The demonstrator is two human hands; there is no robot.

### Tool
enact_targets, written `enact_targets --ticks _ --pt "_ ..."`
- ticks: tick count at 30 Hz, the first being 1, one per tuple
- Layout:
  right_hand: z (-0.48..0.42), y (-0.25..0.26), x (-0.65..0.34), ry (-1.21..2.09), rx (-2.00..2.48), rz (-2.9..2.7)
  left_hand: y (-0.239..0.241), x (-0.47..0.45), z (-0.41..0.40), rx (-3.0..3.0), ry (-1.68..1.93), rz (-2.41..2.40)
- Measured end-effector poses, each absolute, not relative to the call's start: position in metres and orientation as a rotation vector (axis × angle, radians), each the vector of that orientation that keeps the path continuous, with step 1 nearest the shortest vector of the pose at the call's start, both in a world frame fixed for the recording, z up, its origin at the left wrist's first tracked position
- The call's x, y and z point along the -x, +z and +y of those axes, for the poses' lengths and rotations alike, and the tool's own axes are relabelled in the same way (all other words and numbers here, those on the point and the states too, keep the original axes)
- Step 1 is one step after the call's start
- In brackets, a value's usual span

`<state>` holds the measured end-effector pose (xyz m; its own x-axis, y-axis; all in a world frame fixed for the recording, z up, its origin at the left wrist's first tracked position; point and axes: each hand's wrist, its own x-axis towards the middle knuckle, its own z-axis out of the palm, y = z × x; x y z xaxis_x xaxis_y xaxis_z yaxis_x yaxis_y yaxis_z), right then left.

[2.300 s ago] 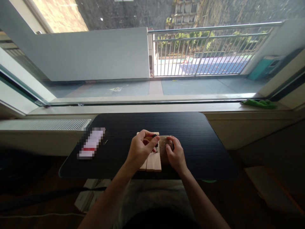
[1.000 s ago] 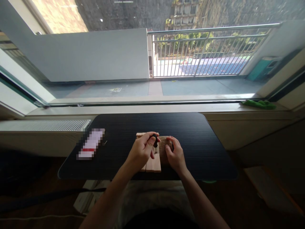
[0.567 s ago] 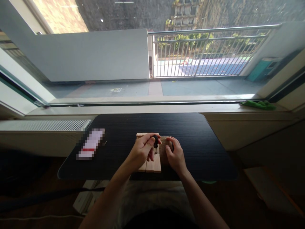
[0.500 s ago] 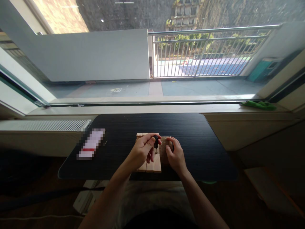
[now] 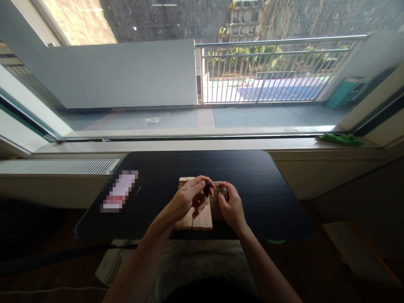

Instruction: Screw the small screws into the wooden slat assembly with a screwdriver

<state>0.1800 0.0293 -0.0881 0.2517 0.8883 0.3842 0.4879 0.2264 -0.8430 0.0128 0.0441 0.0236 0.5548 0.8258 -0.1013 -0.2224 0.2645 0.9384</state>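
A pale wooden slatted board (image 5: 202, 219) lies on the black table (image 5: 158, 168) near its front edge. My left hand (image 5: 186, 201) hovers over the board and pinches a small black knob-like object (image 5: 206, 187) between thumb and fingertips. My right hand (image 5: 231, 206) rests beside it, fingers curled over a brown, rough-looking block (image 5: 217, 194) at the board's right side. What the black object joins to is hidden by my fingers.
A blurred pink-and-white flat item (image 5: 119, 191) lies at the table's left. A white radiator (image 5: 59, 166) runs along the wall to the left. A green cloth (image 5: 339, 139) sits on the window sill at right. Beyond the glass is a balcony with a railing.
My left hand's fingers have shifted slightly around the black object, and the hand sits a little lower. The right hand has stayed on the brown block.
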Motion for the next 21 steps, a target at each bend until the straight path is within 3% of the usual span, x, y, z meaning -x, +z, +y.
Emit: enact_targets --ticks 21 --pt "0.0286 -0.0848 -0.1791 0.466 1.419 -1.386 0.0234 -0.0169 0.0446 -1.294 0.858 0.815"
